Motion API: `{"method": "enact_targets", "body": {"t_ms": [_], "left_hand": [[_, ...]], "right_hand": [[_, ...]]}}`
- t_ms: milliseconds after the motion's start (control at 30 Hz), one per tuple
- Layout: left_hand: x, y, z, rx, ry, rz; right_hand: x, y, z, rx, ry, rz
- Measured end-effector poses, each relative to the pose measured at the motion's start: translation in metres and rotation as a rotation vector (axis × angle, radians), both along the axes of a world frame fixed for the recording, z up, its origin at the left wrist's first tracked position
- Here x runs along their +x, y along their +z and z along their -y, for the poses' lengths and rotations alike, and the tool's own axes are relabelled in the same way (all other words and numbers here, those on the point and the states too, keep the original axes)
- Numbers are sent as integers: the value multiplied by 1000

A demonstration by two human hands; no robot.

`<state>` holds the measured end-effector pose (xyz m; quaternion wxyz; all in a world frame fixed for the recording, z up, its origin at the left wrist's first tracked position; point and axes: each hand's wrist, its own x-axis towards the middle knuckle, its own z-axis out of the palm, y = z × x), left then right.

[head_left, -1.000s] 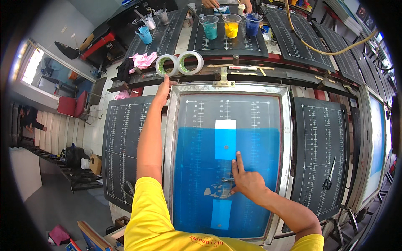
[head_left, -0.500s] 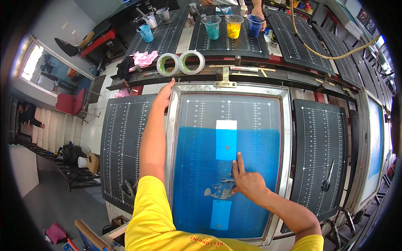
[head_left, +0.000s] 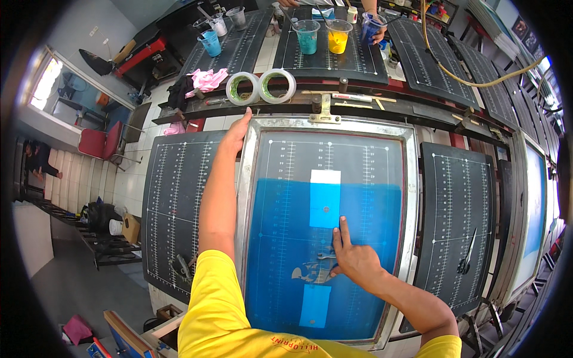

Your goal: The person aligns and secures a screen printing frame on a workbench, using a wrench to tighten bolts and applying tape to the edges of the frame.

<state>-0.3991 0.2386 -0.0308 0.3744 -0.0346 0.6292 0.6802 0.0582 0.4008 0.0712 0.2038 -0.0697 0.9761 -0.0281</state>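
A metal-framed printing screen (head_left: 409,209) with blue-coated mesh lies in front of me. My left hand (head_left: 237,134) grips its far left corner; some fingers are hidden behind the frame. My right hand (head_left: 357,259) rests on the mesh, index and middle fingers stretched forward and thumb out to the side. Those fingertips lie by the lower right corner of a pale rectangle (head_left: 325,198) seen through the mesh. Beside the thumb is a clear patterned area (head_left: 310,272) in the coating. Another pale rectangle (head_left: 315,306) shows nearer to me.
Two tape rolls (head_left: 277,86) stand on the rail beyond the frame, near a marker (head_left: 352,97) and a pink cloth (head_left: 207,80). Scissors (head_left: 465,262) lie on the right board. Teal (head_left: 307,37) and yellow (head_left: 338,37) paint cups stand farther back. A co-worker's hand (head_left: 378,37) holds a dark blue cup.
The co-worker's dark blue cup has tilted and shifted slightly back. My hands keep nearly the same places on the screen; the view has shifted a little.
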Motion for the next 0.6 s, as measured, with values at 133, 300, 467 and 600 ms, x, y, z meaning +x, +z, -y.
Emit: {"method": "enact_targets", "body": {"t_ms": [133, 300, 467, 600], "left_hand": [[-9, -3, 8, 45, -53, 23], [-8, -6, 8, 21, -35, 15], [-3, 1, -1, 25, -48, 23], [1, 3, 1, -37, 5, -41]], "right_hand": [[-1, 2, 2, -9, 4, 10], [0, -1, 0, -19, 6, 20], [1, -1, -1, -24, -5, 12], [0, 0, 0, -11, -1, -6]]}}
